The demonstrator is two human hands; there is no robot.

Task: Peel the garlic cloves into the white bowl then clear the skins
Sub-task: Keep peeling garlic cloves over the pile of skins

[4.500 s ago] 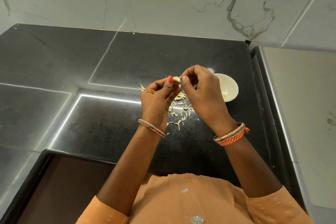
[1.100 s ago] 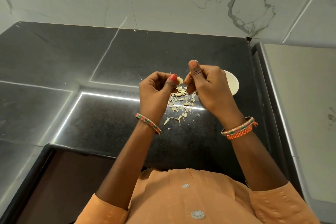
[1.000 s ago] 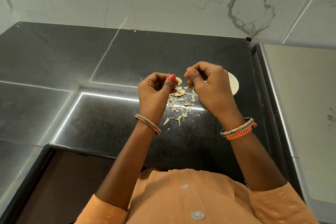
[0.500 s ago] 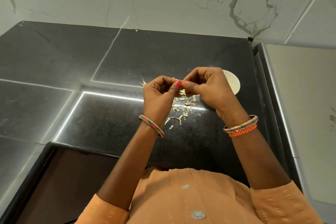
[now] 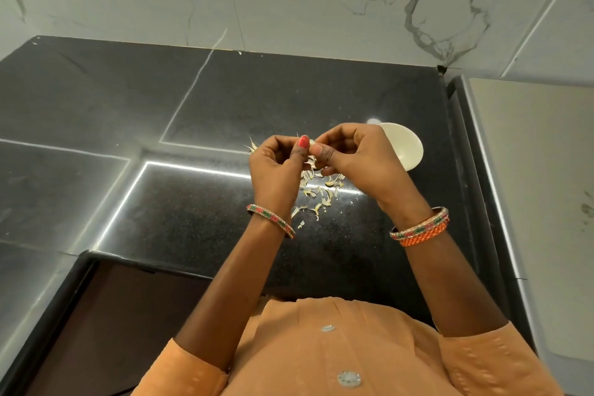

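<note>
Above scattered papery skins [image 5: 318, 193] on a black stone counter [image 5: 193, 219], left hand [image 5: 276, 167] and right hand [image 5: 350, 157] pinch a small pale garlic clove [image 5: 311, 140] beside the round white bowl [image 5: 405, 146]; peeling gently suits best.

No text, label, brand, number or sign can be read on anything here.

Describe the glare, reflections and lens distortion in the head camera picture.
Head view: a bright strip of light reflects in angled lines off the glossy black counter, with a small glare spot beside the white bowl; wide-angle bending splays the counter edges outward; both hands and the skins look reasonably sharp.
</note>
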